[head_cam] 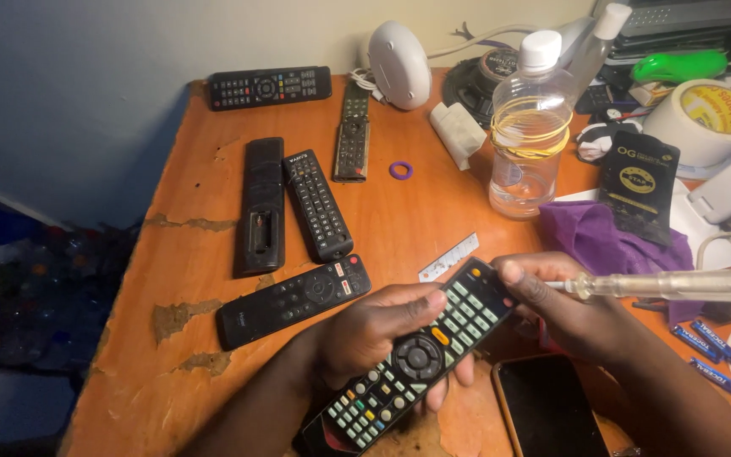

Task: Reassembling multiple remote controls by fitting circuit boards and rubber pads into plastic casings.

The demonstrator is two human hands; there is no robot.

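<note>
My left hand grips a black remote control with many coloured buttons, holding it face up above the near edge of the orange table. My right hand holds a screwdriver with a clear handle; the handle sticks out to the right and the metal tip points at the remote's top end. The right thumb rests on the remote's upper corner.
Several other remotes lie on the table: one at the back, one slim, two side by side, one lower. A clear bottle, purple cloth, tape roll, blue batteries and a dark phone crowd the right.
</note>
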